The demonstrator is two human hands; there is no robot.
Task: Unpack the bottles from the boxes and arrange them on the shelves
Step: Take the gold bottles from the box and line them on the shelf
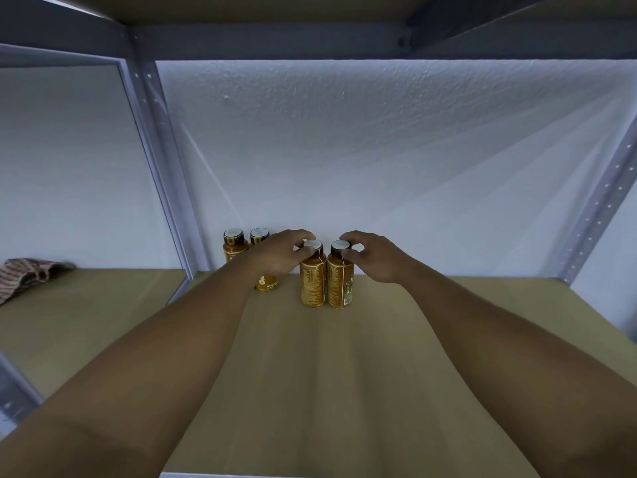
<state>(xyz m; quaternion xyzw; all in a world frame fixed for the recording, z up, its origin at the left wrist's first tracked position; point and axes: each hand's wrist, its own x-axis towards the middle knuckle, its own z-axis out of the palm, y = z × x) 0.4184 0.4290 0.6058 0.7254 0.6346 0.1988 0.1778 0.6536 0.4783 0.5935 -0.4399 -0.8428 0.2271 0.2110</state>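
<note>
Arms (144, 367) outstretched; left hand (281, 253) and right hand (374, 257) pinch bottle caps (313, 243).

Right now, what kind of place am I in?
Probably a storeroom or stockroom: a metal rack upright with bolt holes, a plain board shelf against a textured wall, and four identical amber bottles standing on it, the left hand and right hand each gripping one by its cap.

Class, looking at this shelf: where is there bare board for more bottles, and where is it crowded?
Bare: the shelf from the right hand to the right post, and the front strip under the arms. Crowded: back left of centre, where the left hand pinches the left front bottle, the right hand the right front bottle, beside two back bottles.
</note>
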